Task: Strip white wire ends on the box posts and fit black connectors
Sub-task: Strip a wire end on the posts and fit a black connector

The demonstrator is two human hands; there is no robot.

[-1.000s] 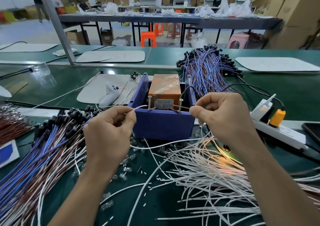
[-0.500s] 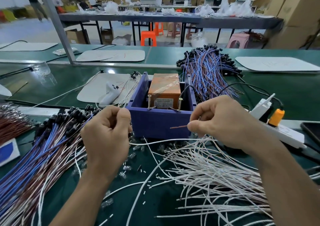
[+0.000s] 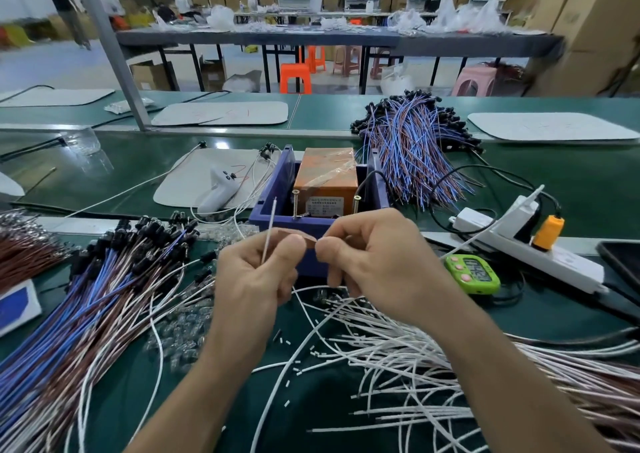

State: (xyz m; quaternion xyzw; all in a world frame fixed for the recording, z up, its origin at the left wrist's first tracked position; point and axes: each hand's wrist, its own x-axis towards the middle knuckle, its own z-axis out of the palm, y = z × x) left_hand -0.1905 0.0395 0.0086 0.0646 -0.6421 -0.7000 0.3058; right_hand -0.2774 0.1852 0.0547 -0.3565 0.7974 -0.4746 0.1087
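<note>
The left grip [image 3: 252, 279] pinches a white wire [image 3: 269, 230] just before the blue box [image 3: 277, 182], over the middle of the surface [image 3: 554, 161], probably to steady it for fitting. The wire stands almost upright, its free end up. The right grip [image 3: 374, 265] has curled fingers meeting the left ones; whether they pinch anything cannot be told.

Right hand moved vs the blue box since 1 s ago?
Yes. The right hand has left the right post of the blue box and come leftward and nearer, meeting the left hand before its front wall.
</note>
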